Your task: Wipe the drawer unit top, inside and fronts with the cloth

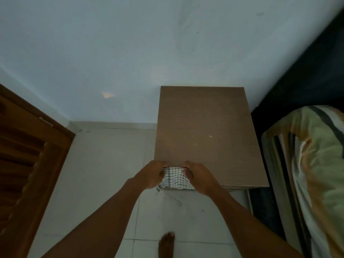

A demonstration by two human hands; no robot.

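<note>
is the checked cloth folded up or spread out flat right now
Partly folded: the cloth is bunched between the left hand and right hand, not flat.

The cloth [176, 178] is showing white with a black grid check. The drawer unit top [204, 135] is showing plain brown. At nine o'clock, the door [28, 164] is glowing reddish-brown; the floor [104, 175] is looking pale white.
</note>
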